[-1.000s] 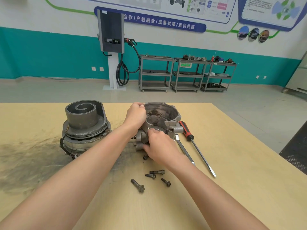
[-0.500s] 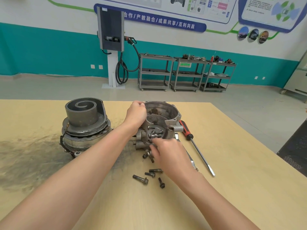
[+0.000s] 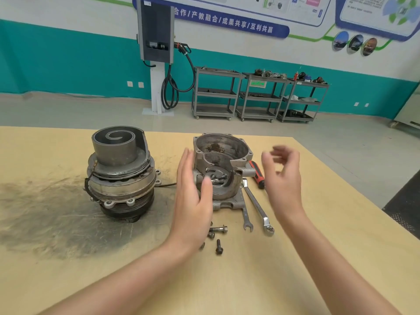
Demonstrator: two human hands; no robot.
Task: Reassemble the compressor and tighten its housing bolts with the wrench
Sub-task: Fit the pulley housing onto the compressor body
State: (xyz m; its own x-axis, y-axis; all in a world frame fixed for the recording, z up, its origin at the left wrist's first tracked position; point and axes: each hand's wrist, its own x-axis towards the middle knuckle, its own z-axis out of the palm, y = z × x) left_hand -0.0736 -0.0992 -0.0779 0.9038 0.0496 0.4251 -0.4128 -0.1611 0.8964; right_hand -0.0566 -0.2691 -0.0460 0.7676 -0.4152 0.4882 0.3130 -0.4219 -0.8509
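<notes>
head view: the compressor lies in two parts on the wooden table (image 3: 318,258). the scroll and pulley assembly (image 3: 121,176) stands upright at left, spiral facing up, on a dark greasy smear. the aluminium housing (image 3: 221,155) sits well apart to its right, open side up, with several bolts (image 3: 217,178) lying loose inside its lower cavity. more housing bolts (image 3: 218,229) lie on the table just in front of the housing. two combination wrenches (image 3: 256,205) rest beside the housing on its right, and a red-handled screwdriver (image 3: 256,173) lies just behind them.

the left hand (image 3: 193,196) is held flat with straight fingers just beside the housing's left wall; contact cannot be confirmed. the right hand (image 3: 281,176) hovers above the tools with fingers loosely curled, blurred, gripping nothing.

step in hand: parts staging; no joining has begun and no bolt is fitted. the next move probably calls for emptying the bolts from the housing, then inverting it over the scroll and aligning its lugs with the flange holes before any wrench work. risk: loose bolts left inside would be trapped.
</notes>
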